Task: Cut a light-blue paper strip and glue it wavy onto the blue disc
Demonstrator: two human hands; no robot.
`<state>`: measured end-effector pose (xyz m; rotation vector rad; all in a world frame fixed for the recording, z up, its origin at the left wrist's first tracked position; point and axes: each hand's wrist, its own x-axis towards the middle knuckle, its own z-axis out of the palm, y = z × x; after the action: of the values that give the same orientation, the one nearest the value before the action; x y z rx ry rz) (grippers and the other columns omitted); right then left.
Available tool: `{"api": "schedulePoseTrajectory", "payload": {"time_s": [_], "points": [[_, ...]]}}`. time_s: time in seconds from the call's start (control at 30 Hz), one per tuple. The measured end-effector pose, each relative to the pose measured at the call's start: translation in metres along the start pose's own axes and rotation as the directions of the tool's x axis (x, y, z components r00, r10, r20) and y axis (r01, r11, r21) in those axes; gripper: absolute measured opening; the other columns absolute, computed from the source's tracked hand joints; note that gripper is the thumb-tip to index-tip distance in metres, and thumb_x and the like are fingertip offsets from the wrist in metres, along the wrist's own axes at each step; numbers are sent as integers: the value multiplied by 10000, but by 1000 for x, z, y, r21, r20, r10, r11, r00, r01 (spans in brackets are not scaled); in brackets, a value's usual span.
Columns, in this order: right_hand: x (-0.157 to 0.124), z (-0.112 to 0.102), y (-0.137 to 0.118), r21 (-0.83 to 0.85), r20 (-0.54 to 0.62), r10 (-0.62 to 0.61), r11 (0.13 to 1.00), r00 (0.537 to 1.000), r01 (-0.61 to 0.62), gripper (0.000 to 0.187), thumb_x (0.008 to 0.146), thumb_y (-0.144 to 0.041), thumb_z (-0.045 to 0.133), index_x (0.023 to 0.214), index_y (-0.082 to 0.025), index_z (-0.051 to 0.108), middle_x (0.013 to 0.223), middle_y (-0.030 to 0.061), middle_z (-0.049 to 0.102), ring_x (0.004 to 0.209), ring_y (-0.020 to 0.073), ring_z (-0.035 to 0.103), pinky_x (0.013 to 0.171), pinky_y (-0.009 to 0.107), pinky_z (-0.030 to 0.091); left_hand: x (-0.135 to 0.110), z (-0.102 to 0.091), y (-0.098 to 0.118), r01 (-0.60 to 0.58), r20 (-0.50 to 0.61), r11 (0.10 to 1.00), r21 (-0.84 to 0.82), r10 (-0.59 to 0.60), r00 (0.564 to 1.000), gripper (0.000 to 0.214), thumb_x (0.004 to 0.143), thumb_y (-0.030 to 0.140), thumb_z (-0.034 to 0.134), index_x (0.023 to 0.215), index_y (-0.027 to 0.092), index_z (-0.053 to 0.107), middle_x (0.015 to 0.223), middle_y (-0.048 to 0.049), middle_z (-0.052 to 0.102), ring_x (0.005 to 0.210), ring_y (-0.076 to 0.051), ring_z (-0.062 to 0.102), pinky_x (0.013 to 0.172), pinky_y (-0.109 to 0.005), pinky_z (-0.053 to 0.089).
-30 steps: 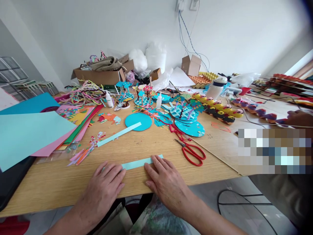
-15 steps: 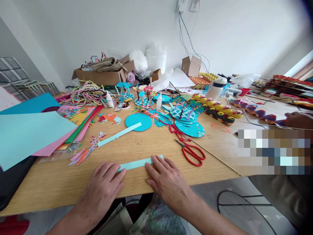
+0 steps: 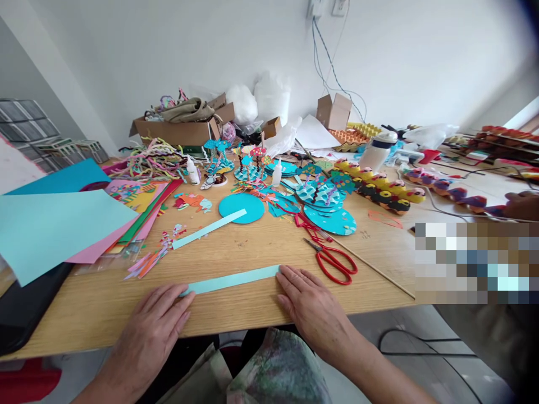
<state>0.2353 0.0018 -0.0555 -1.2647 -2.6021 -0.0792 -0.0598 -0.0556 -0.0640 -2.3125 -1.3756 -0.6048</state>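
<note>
A long light-blue paper strip (image 3: 233, 279) lies flat near the table's front edge. My left hand (image 3: 151, 328) rests palm down with fingers stretched out, fingertips on the strip's left end. My right hand (image 3: 311, 306) also lies flat, fingers spread, touching the strip's right end. Neither hand holds anything. A second light-blue strip (image 3: 209, 228) lies further back, partly over a turquoise paper disc (image 3: 241, 207). Red-handled scissors (image 3: 332, 260) lie just right of my right hand.
Stacked coloured paper sheets (image 3: 59, 224) lie at the left. Paper craft pieces, glue bottles (image 3: 193, 170) and a cardboard box (image 3: 179, 130) crowd the back of the wooden table (image 3: 252, 247). A thin wooden stick (image 3: 370, 268) lies by the scissors. Another person's hand (image 3: 522, 205) shows at the far right.
Both hands have slid apart along the strip, the left one leftward and the right one rightward, so much more of the strip now shows between them.
</note>
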Motion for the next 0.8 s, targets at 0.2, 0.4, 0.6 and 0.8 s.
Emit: {"api": "schedulePoseTrajectory", "payload": {"time_s": [0.2, 0.4, 0.6, 0.8], "points": [[-1, 5, -1, -31, -13, 5, 1000, 1000, -5, 346, 892, -219, 364, 1122, -73, 579, 1202, 156, 566, 1091, 253, 540, 930, 394, 449, -14, -1, -3, 26, 8, 1000, 16, -26, 1000, 289, 887, 243, 387, 1044, 190, 624, 1041, -65, 665, 955, -201, 583, 857, -341, 449], [-2, 4, 3, -73, 46, 76, 995, 996, -73, 380, 882, -248, 410, 1177, -40, 529, 1248, 184, 518, 1130, 275, 503, 933, 397, 440, -20, -3, -8, 65, 47, 998, 1, -65, 997, 293, 881, 279, 396, 1047, 205, 625, 1067, -53, 667, 975, -214, 587, 882, -364, 430], [25, -32, 1, 6, 193, 167, 985, 967, -171, 196, 839, -189, 490, 992, -158, 609, 1093, 109, 610, 978, 239, 584, 832, 370, 453, 7, -12, -20, 175, 197, 973, -147, -145, 970, 291, 857, 352, 426, 1039, 206, 600, 1019, -60, 653, 955, -214, 585, 846, -339, 448], [68, -36, -9, 68, 307, -9, 998, 952, -13, 169, 768, -212, 582, 930, -169, 606, 964, 87, 628, 907, 227, 590, 752, 308, 424, 57, -4, -12, 263, 520, 933, -246, -101, 848, 184, 778, 242, 497, 942, 213, 575, 983, -53, 601, 948, -222, 546, 817, -352, 425]]}}
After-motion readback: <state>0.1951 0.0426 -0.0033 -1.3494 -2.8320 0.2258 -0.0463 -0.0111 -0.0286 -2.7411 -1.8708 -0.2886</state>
